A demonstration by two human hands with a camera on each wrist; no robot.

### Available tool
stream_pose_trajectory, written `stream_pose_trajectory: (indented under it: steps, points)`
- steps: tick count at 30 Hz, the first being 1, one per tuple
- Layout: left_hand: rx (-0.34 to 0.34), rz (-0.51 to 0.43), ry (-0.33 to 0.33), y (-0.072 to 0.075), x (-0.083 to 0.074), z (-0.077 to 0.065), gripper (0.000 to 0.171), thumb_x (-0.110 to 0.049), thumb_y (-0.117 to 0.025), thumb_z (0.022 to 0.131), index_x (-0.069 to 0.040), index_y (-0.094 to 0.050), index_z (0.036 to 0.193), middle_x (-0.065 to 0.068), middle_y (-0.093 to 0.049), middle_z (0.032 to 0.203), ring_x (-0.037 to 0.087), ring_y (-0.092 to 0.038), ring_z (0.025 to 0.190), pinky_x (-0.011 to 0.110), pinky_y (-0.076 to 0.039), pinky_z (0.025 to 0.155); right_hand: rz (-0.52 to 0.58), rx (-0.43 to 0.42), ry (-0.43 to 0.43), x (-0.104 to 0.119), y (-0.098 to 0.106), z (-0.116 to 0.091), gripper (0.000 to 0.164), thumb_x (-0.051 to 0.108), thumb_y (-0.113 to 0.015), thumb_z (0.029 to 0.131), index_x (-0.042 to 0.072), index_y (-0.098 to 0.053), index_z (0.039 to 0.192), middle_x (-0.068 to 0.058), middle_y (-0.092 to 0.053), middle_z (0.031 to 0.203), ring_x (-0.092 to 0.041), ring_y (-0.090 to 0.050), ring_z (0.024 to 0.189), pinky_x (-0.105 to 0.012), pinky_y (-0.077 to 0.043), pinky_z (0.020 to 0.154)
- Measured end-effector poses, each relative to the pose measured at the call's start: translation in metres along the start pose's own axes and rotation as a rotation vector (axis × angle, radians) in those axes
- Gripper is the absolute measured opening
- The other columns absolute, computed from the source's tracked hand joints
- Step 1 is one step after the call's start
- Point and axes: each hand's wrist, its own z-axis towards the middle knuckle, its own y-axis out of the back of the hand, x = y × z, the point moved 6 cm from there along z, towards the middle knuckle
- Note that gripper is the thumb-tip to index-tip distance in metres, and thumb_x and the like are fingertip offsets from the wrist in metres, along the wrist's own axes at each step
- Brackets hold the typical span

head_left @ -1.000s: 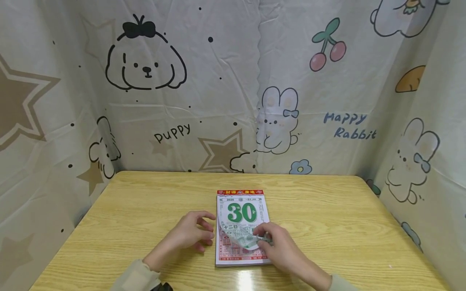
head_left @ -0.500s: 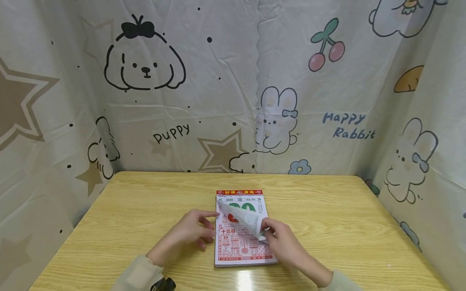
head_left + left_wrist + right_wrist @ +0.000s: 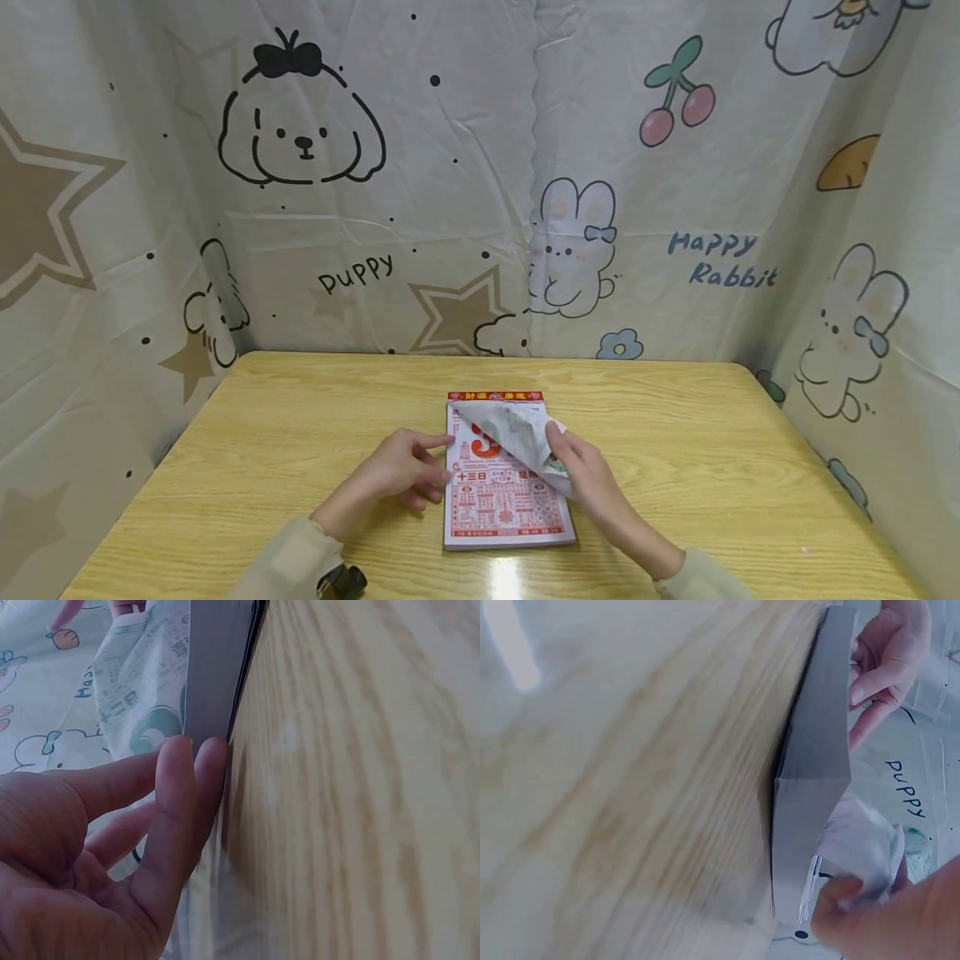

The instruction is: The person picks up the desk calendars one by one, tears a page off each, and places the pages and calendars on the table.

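A thick tear-off calendar (image 3: 506,517) with a red header strip lies on the table. Its top page (image 3: 513,429), printed in green, is lifted and folded back from the lower left, baring a red-printed sheet beneath. My right hand (image 3: 588,475) pinches the lower right part of that page, thumb on top. In the right wrist view the lifted page (image 3: 859,832) curls above the pad's thick side (image 3: 810,750). My left hand (image 3: 405,471) is at the calendar's left edge; in the left wrist view its fingertips (image 3: 176,754) touch the side of the pad, fingers fairly straight.
The wooden table (image 3: 337,392) stretches out on both sides of the calendar. A cloth (image 3: 450,192) with cartoon prints hangs behind it and along both sides. A dark object (image 3: 342,581) sits by the left sleeve.
My right hand has raised the page corner up and to the right, peeling it further and uncovering more of the red sheet. My left hand has moved slightly right, onto the calendar's edge.
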Motion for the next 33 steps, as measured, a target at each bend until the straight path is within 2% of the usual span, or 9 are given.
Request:
stream_pose_trajectory:
  steps: [3, 5, 10, 17, 20, 24, 27, 30, 33]
  points:
    - [-0.004, -0.019, 0.004, -0.001, 0.001, 0.002, 0.062, -0.002, -0.082, 0.09, -0.002, -0.06, 0.148, 0.016, -0.067, 0.098, 0.022, -0.074, 0.067, 0.033, -0.065, 0.055, -0.03, -0.056, -0.016, -0.001, 0.004, 0.006, 0.043, 0.041, -0.062, 0.107, 0.004, -0.063, 0.086, -0.003, -0.061, 0.086, -0.018, -0.055, 0.084, -0.027, -0.048, 0.069]
    - [-0.001, -0.031, 0.004, -0.002, 0.002, 0.002, 0.061, -0.002, -0.082, 0.091, -0.002, -0.06, 0.148, 0.015, -0.068, 0.098, 0.021, -0.074, 0.066, 0.033, -0.065, 0.056, -0.063, -0.079, -0.03, -0.002, 0.006, 0.009, 0.038, 0.034, -0.068, 0.104, 0.005, -0.062, 0.081, -0.002, -0.054, 0.077, -0.017, -0.049, 0.076, -0.024, -0.041, 0.061]
    - [0.022, -0.061, 0.0, -0.004, 0.006, 0.003, 0.06, -0.002, -0.081, 0.091, 0.0, -0.06, 0.147, 0.015, -0.069, 0.096, 0.02, -0.074, 0.064, 0.033, -0.065, 0.055, -0.062, -0.083, -0.089, -0.008, 0.012, 0.013, 0.028, 0.022, -0.074, 0.1, 0.004, -0.067, 0.08, -0.002, -0.057, 0.073, -0.016, -0.05, 0.073, -0.023, -0.042, 0.059]
    - [0.023, -0.066, -0.009, -0.005, 0.006, 0.003, 0.06, 0.0, -0.081, 0.091, 0.001, -0.06, 0.147, 0.016, -0.068, 0.095, 0.019, -0.073, 0.063, 0.032, -0.064, 0.053, 0.05, -0.097, -0.174, -0.012, 0.023, 0.014, 0.017, 0.013, -0.083, 0.088, 0.001, -0.073, 0.081, -0.005, -0.07, 0.078, -0.019, -0.067, 0.075, -0.032, -0.058, 0.069]
    - [0.016, -0.063, -0.007, -0.005, 0.006, 0.003, 0.06, 0.001, -0.081, 0.091, 0.001, -0.06, 0.147, 0.016, -0.068, 0.094, 0.019, -0.073, 0.063, 0.033, -0.064, 0.053, 0.129, -0.089, -0.207, -0.014, 0.023, 0.015, 0.015, 0.006, -0.083, 0.084, -0.003, -0.073, 0.09, -0.007, -0.072, 0.08, -0.02, -0.068, 0.073, -0.035, -0.061, 0.069]
    - [0.009, -0.055, -0.004, -0.005, 0.005, 0.002, 0.061, 0.001, -0.081, 0.09, 0.001, -0.06, 0.147, 0.016, -0.068, 0.094, 0.022, -0.074, 0.066, 0.036, -0.066, 0.056, 0.202, -0.072, -0.234, -0.017, 0.023, 0.016, 0.033, -0.004, -0.08, 0.081, -0.008, -0.071, 0.113, -0.009, -0.072, 0.084, -0.019, -0.065, 0.071, -0.029, -0.059, 0.063]
    - [0.003, -0.047, 0.001, -0.005, 0.005, 0.003, 0.062, 0.002, -0.082, 0.089, 0.001, -0.059, 0.147, 0.016, -0.068, 0.094, 0.024, -0.075, 0.068, 0.038, -0.067, 0.059, 0.167, -0.054, -0.24, -0.018, 0.023, 0.017, 0.041, -0.003, -0.078, 0.081, -0.008, -0.072, 0.122, -0.008, -0.073, 0.09, -0.018, -0.062, 0.074, -0.028, -0.056, 0.063]
    - [0.0, -0.04, 0.007, -0.004, 0.004, 0.003, 0.063, 0.001, -0.082, 0.089, 0.0, -0.059, 0.148, 0.016, -0.068, 0.095, 0.024, -0.075, 0.069, 0.039, -0.067, 0.06, 0.11, -0.043, -0.251, -0.018, 0.022, 0.018, 0.033, 0.003, -0.079, 0.084, -0.004, -0.077, 0.116, -0.005, -0.072, 0.091, -0.019, -0.061, 0.078, -0.03, -0.053, 0.065]
    - [0.005, -0.042, 0.005, -0.004, 0.004, 0.004, 0.065, 0.001, -0.082, 0.089, 0.0, -0.058, 0.149, 0.017, -0.067, 0.095, 0.024, -0.075, 0.069, 0.039, -0.067, 0.06, 0.085, -0.04, -0.264, -0.019, 0.021, 0.021, 0.023, 0.011, -0.08, 0.088, 0.0, -0.08, 0.108, -0.004, -0.066, 0.078, -0.019, -0.057, 0.075, -0.031, -0.051, 0.063]
